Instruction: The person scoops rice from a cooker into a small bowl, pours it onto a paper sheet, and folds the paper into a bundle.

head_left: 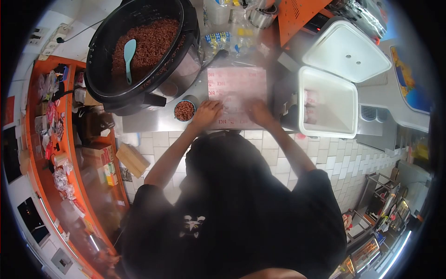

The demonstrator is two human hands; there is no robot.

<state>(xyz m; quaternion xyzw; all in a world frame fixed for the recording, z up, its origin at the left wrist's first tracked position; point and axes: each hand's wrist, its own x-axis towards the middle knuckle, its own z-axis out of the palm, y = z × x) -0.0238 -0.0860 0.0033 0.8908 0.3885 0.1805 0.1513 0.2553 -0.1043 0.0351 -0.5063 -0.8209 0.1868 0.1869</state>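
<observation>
A sheet of white wrapping paper (251, 79) with pink-red print lies on the metal counter in front of me. My left hand (210, 114) rests at its left edge with the fingers curled over the paper. My right hand (260, 114) is on the right side of the paper, and its fingers are smeared by motion. Between the hands the paper looks pale and blurred, so I cannot make out whether anything lies under it. Just left of my left hand stands a small cup of reddish-brown rice (184, 110).
A large black rice cooker (100, 88) with reddish-brown rice and a teal rice paddle (129, 58) stands at left. At right, a white box (331, 130) holds several wrapped packets (310, 106); its lid (348, 49) is tilted back. Plastic packets (218, 41) lie behind the paper.
</observation>
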